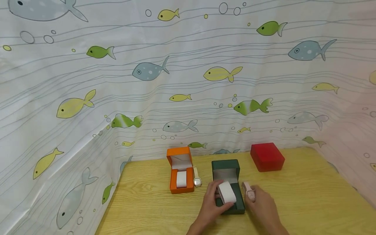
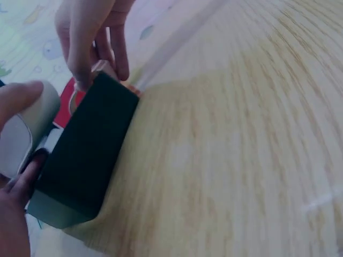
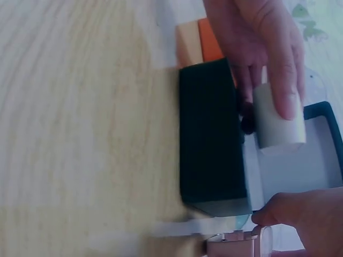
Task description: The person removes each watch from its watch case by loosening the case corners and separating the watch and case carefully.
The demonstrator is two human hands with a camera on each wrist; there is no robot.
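The left hand gripped the white cushion over the open green box; the right hand pinched a pink watch beside it, near the table's front edge.

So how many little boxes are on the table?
3. An open orange box stands on the left, an open dark green box sits between the two hands, and a closed red box is behind, right.
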